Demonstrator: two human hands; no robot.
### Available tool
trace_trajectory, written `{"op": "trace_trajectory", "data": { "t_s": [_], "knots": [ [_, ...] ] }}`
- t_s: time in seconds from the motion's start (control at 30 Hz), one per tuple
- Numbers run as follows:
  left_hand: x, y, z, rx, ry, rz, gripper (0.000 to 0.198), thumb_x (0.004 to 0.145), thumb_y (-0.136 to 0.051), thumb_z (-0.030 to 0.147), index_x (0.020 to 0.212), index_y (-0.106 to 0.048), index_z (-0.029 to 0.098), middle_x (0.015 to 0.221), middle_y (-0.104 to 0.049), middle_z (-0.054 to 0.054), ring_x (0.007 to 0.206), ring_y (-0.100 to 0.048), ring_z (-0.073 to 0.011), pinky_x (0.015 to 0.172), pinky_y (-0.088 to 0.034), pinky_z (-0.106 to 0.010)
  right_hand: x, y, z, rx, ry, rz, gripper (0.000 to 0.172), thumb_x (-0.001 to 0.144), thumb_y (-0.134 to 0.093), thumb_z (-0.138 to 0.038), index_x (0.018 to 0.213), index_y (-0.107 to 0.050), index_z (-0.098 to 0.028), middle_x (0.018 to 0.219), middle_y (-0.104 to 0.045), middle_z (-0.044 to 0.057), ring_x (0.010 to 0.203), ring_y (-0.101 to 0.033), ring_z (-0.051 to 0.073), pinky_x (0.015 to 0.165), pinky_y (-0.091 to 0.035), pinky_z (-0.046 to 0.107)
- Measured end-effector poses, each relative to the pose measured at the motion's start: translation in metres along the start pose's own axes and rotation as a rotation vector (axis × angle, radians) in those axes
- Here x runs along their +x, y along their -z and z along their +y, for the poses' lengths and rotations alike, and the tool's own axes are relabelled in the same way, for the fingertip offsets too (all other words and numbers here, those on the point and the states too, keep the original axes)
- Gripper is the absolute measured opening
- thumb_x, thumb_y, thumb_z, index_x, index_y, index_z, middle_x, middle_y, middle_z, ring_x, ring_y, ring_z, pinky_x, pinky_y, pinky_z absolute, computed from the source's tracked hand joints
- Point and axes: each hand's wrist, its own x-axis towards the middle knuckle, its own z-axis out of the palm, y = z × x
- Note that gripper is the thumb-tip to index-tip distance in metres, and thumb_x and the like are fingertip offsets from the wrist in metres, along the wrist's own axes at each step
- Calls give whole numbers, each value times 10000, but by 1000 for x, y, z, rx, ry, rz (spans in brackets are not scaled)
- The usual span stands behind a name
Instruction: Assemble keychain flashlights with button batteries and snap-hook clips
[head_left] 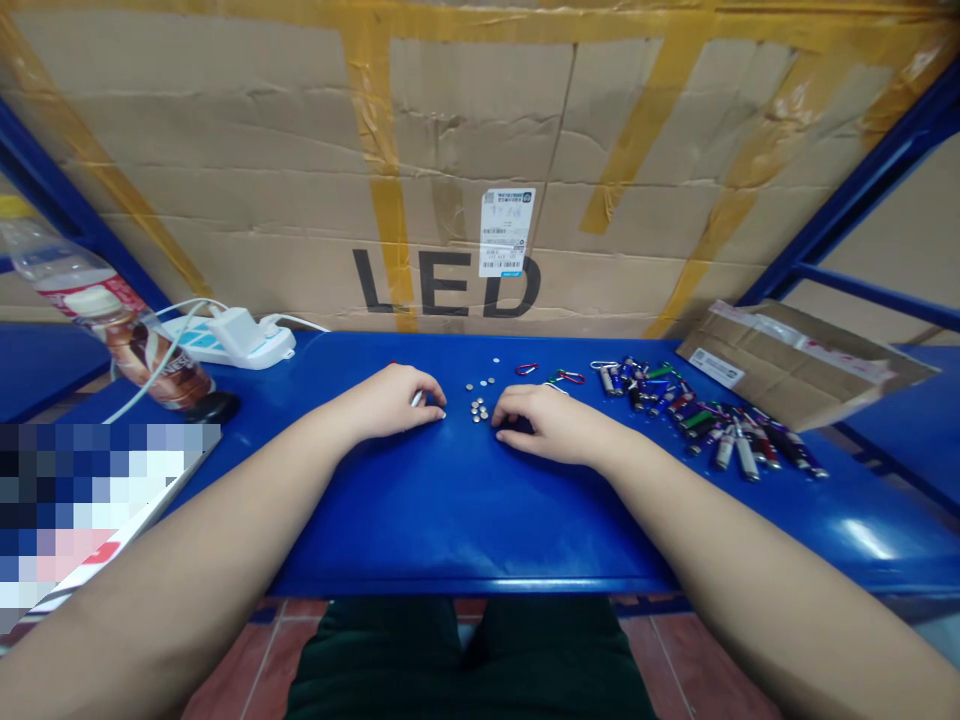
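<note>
Both my hands rest on a blue shelf top [465, 510]. My left hand [394, 400] is curled closed around a small silver, tube-like part whose tip shows between the fingers. My right hand [544, 420] lies with fingers bent and pressed down next to a cluster of small silver button cells [478, 407]; whether it holds one is hidden. More button cells [480, 383] lie a little farther back. Two small carabiner clips [566, 377] lie just beyond my right hand.
A pile of several coloured keychain flashlights [697, 415] lies at the right. A flat cardboard piece [795, 360] sits behind it. At the left are a tilted drink bottle [127, 330], a white power strip with charger [232, 340], and a large cardboard box marked LED [450, 200] at the back.
</note>
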Motion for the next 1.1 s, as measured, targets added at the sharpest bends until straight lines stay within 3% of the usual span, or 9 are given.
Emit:
{"op": "trace_trajectory", "data": {
  "t_s": [0.13,0.33,0.43,0.53,0.63,0.77,0.93,1.1],
  "knots": [
    [1,-5,-2,7,-27,0,229,818,-688,309,987,-817,223,844,-769,-32,716,-667,-193,674,-480,-274,0,0,0,-6,4,-2,112,916,-661,-176,1007,-724,-188,1055,-719,88,968,-680,226,877,-533,370],
    [3,-8,5,-80,-32,37,186,815,-721,363,874,-801,205,705,-692,-10,629,-593,-164,618,-436,-262,0,0,-3,27,5,77,177,911,-677,-179,1084,-711,-180,1078,-724,94,938,-682,208,856,-545,349],
    [5,-12,15,-289,10,66,278,804,-747,452,853,-778,179,668,-657,-1,597,-549,-145,557,-390,-248,0,-3,-4,98,86,205,260,924,-679,-207,1183,-682,-186,1093,-731,95,917,-685,192,833,-553,330],
    [4,-20,27,-523,65,70,352,773,-789,503,821,-724,161,599,-592,23,535,-494,-116,503,-354,-230,2,-7,-5,143,195,331,204,941,-678,-238,1140,-685,-197,1032,-743,78,879,-690,176,813,-552,314],
    [3,-26,37,-767,132,-37,383,785,-808,511,838,-669,158,548,-546,45,470,-469,-93,464,-352,-216,5,-10,-4,141,237,415,74,958,-662,-243,1010,-697,-202,926,-744,61,843,-687,176,789,-547,310],
    [2,-29,42,-998,180,-118,379,757,-877,445,827,-663,139,573,-554,49,472,-483,-64,458,-383,-196,5,-10,-3,149,262,441,108,984,-632,-267,914,-696,-215,887,-756,60,830,-692,185,791,-551,329],
    [3,-25,35,-1281,257,-130,304,727,-915,242,921,-702,145,803,-691,3,690,-668,-89,678,-558,-223,4,-8,-3,173,190,513,121,957,-664,-275,864,-706,-211,840,-773,45,770,-709,176,762,-556,324],
    [5,-23,28,-1361,260,-94,272,714,-855,44,926,-710,134,901,-760,-43,872,-733,-128,884,-568,-269,4,-10,-3,397,-8,575,181,897,-728,-375,857,-701,-201,817,-769,40,721,-716,174,685,-587,303]
  ]
}}
